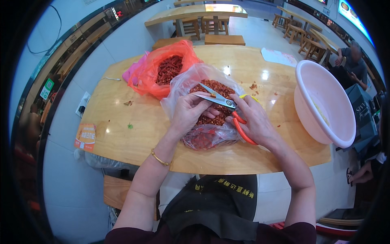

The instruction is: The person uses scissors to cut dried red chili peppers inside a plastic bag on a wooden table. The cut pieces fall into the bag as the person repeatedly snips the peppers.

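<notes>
My right hand (256, 119) grips a pair of scissors (228, 103) by the red handles, with the blades apart and pointing left. Between the blades is a small piece of dried red chili (212, 95). My left hand (195, 111), wearing a gold bangle at the wrist, pinches at this piece beside the lower blade. Both hands are over a clear plastic bag (179, 82) full of cut dried chili (224, 88). Behind it to the left, a red plastic bag (190, 56) stands open with dried chilies (170, 68) inside.
A large pink plastic basin (300, 91) stands at the right of the wooden table (137, 134). Chili bits lie scattered on the tabletop. A paper sheet (278, 57) is at the far edge, an orange card (85, 137) at the left. Another person (350, 64) sits at the far right.
</notes>
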Demonstrator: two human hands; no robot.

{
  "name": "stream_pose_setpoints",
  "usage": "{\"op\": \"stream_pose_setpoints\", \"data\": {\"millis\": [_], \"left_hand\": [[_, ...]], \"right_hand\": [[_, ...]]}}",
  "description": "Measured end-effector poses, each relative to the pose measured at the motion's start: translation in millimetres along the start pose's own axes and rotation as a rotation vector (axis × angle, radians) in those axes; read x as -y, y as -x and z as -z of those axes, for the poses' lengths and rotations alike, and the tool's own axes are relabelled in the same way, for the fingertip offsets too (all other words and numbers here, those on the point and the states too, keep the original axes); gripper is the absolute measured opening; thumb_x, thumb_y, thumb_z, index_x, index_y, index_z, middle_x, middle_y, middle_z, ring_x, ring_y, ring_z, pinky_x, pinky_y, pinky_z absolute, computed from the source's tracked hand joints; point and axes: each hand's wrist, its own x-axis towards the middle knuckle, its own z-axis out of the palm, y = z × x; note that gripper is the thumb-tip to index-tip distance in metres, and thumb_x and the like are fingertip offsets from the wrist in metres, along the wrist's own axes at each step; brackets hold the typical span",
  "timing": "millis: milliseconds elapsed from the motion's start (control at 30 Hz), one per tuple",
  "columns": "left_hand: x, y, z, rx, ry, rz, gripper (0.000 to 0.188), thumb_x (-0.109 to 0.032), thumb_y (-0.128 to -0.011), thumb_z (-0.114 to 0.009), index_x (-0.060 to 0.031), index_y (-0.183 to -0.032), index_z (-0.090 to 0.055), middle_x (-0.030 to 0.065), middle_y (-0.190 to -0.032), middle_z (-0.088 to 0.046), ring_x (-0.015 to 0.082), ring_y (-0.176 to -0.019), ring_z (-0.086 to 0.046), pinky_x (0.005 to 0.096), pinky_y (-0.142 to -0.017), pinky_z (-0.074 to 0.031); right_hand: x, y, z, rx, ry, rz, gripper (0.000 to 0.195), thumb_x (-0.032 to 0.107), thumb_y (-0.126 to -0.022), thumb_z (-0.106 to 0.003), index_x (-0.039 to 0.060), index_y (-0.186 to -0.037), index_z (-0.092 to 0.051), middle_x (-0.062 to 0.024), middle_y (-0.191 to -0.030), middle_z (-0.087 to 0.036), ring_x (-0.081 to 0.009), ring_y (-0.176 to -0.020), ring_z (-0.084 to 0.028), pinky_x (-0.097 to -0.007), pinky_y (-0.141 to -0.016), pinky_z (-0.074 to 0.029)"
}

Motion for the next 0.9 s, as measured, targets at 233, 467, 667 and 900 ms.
{"op": "stream_pose_setpoints", "data": {"millis": [233,467,667,900], "left_hand": [[-7,2,1,-0.014,-0.063,0.066,0.016,-0.007,-0.098,-0.059,0.0046,-0.110,-0.064,0.0135,-0.096,-0.071,0.0192,-0.078,-0.072,0.0272,-0.067,-0.061],[-7,1,4,-0.023,-0.035,0.083,0.015,-0.007,-0.098,-0.060,0.0039,-0.108,-0.065,0.0128,-0.096,-0.071,0.0184,-0.079,-0.072,0.0270,-0.067,-0.061],[-6,0,1,-0.053,-0.015,0.010,0.016,-0.007,-0.099,-0.058,0.0033,-0.110,-0.064,0.0147,-0.101,-0.071,0.0197,-0.081,-0.073,0.0274,-0.068,-0.062],[-1,2,-2,-0.022,0.022,0.006,0.017,-0.008,-0.099,-0.059,0.0031,-0.112,-0.063,0.0136,-0.100,-0.071,0.0192,-0.081,-0.073,0.0272,-0.068,-0.062]], "right_hand": [[4,1,-1,0.060,-0.042,-0.103,0.054,0.029,-0.089,-0.072,0.0080,-0.134,-0.051,-0.0187,-0.094,-0.057,-0.0374,-0.086,-0.060,-0.0444,-0.074,-0.049],[6,-2,6,0.064,-0.081,-0.120,0.050,0.029,-0.088,-0.072,0.0085,-0.129,-0.054,-0.0192,-0.091,-0.059,-0.0399,-0.082,-0.062,-0.0463,-0.071,-0.050],[2,-1,0,-0.031,0.012,-0.014,0.060,0.030,-0.087,-0.073,0.0005,-0.134,-0.050,-0.0183,-0.095,-0.056,-0.0359,-0.090,-0.057,-0.0445,-0.082,-0.046],[6,-1,0,0.010,-0.006,-0.053,0.056,0.030,-0.088,-0.072,0.0026,-0.133,-0.051,-0.0190,-0.094,-0.057,-0.0373,-0.089,-0.058,-0.0454,-0.079,-0.047]]}}
